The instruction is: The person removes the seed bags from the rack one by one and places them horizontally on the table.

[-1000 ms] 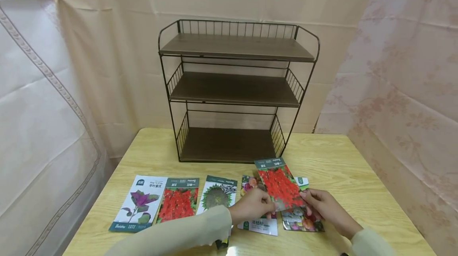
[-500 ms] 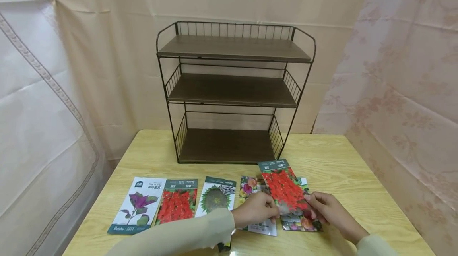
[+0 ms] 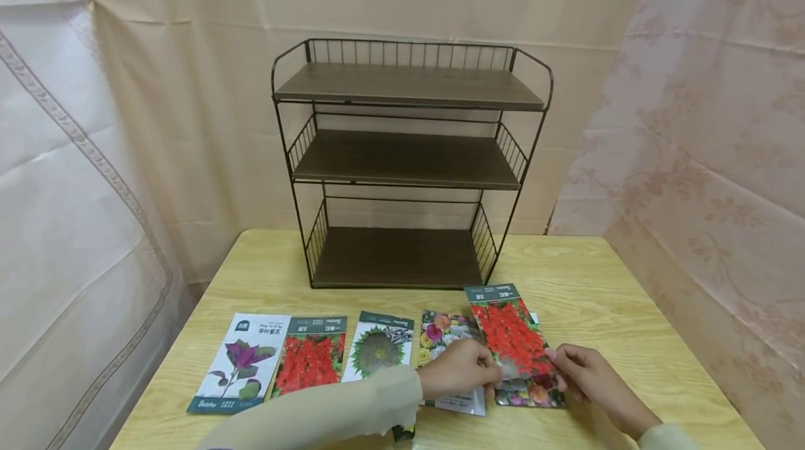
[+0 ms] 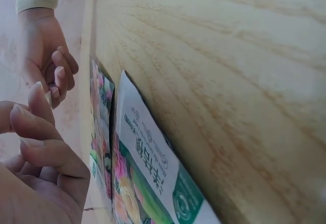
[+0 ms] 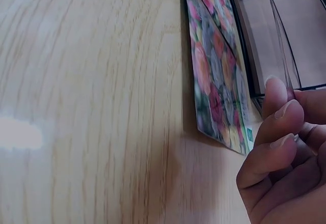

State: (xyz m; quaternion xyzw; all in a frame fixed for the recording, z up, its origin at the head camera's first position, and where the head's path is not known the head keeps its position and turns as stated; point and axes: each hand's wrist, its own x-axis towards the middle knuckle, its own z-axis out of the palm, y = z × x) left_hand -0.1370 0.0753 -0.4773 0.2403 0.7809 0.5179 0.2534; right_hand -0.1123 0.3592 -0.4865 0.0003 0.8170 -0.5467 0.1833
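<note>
A red-flower seed packet (image 3: 511, 335) with a dark green top band is raised above the table between my hands. My left hand (image 3: 462, 368) pinches its lower left corner, while my right hand (image 3: 585, 376) pinches its right edge near the bottom. Edge-on, the packet (image 5: 281, 40) shows as a thin line between thumb and fingers in the right wrist view. Under it lies a mixed-flower seed packet (image 3: 534, 394), mostly covered. Another flower packet (image 3: 434, 338) lies just left, partly hidden by my left hand; its white label end (image 4: 147, 147) shows in the left wrist view.
A three-tier dark shelf rack (image 3: 409, 156) stands at the back of the wooden table (image 3: 585, 296). Along the left front lie a purple-leaf packet (image 3: 242, 363), a second red-flower packet (image 3: 311, 359) and a sunflower packet (image 3: 377, 349). My left sleeve (image 3: 333, 408) crosses over some of them.
Both hands have shifted slightly to the right, carrying the raised red-flower packet with them and a little toward me. The packets on the table stay in place.
</note>
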